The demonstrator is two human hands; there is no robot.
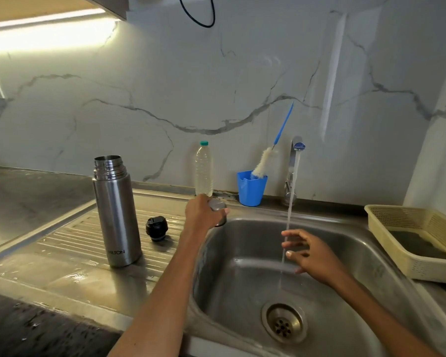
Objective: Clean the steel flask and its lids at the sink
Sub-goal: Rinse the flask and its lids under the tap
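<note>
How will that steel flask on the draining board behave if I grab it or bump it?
The steel flask looks tall and narrow, standing upright with its mouth open, so a sideways bump could tip it. Its smooth metal and the wet draining board suggest it may slip. It is rigid, so it won't flex.

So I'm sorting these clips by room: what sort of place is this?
Most likely a home kitchen: a steel sink with a running tap, a ribbed draining board, and a marble-look wall behind.
</note>
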